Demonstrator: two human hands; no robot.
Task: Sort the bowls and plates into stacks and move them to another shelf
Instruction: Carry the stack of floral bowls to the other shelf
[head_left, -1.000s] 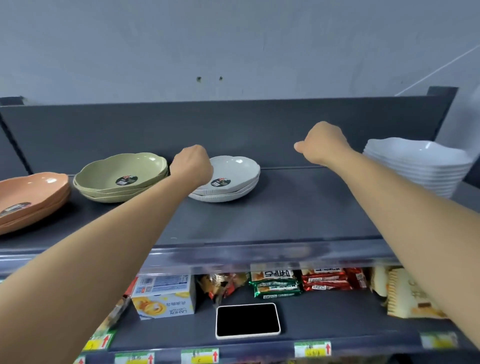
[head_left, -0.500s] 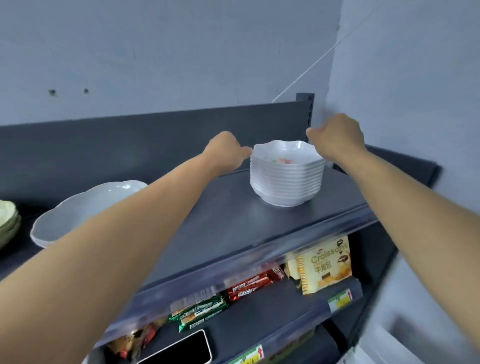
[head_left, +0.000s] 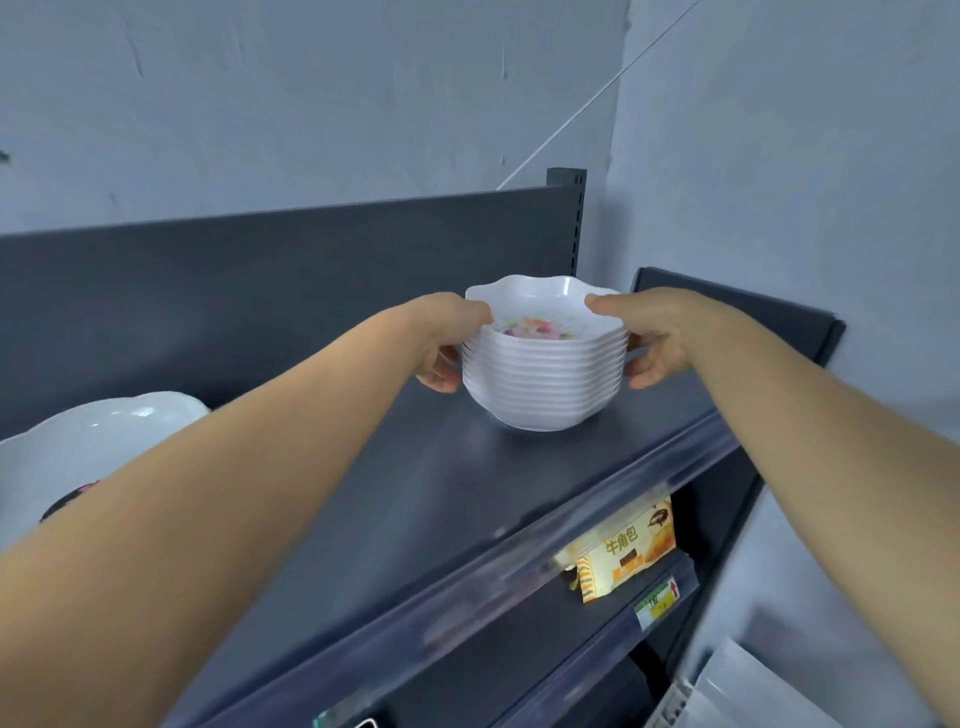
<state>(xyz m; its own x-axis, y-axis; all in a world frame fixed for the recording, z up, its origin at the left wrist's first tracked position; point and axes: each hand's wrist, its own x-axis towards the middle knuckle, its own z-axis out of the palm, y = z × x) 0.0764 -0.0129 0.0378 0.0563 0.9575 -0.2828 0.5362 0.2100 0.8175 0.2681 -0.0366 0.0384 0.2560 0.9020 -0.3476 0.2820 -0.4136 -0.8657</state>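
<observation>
Head view: looks down along two bare forearms to a dark grey shelf (head_left: 415, 493) against a blue-grey wall (head_left: 311, 104).
Bowls: white wavy-rimmed bowls (head_left: 543, 379) are nested in one stack on the shelf, near its right end and close to the panel (head_left: 260, 275) at the back. The top bowl has a coloured flower print inside.
Stack base: it looks to sit on the shelf board. Whether it is raised a little cannot be told.
Left hand: the left hand (head_left: 447, 343) is on the stack's left side. Its thumb lies over the top rim and its fingers (head_left: 440, 376) curl round the lower bowls, grasping the stack.
Right hand: the right hand (head_left: 657, 338) is on the stack's right side. Its thumb is on the top rim and its fingers (head_left: 647, 375) curl under the side, also grasping the stack.
Dish: a large white dish (head_left: 93, 447) is on the same shelf at the far left. It is well apart from the bowls and partly hidden by the left forearm.
Post: a dark slotted post (head_left: 566, 208) stands upright behind the bowls, at the panel's right end.
Lower shelf: a yellow croissant pack (head_left: 628, 551) sits on the lower shelf (head_left: 519, 665), under the upper shelf's right front edge.
Tag: a green-and-white price tag (head_left: 658, 603) is on the front rail just below the pack.
</observation>
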